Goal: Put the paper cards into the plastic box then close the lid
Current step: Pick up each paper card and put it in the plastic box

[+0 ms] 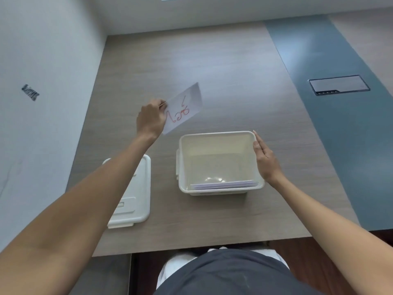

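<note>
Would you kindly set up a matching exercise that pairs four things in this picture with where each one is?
Things:
1. card with red writing
2. lid
3. stacked cards
4. right hand

Places:
A. flat on the table, left of the box
B. inside the box, at its near wall
C. against the box's right rim
D. in the air, pinched by the left hand

Pairs: 1-D, 2-A, 3-B, 4-C

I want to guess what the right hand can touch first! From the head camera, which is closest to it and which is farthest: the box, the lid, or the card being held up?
From the right hand:
1. Box: touching, the hand rests on its right wall.
2. Card: up and left, held in the left hand.
3. Lid: far left, flat on the table.
</note>
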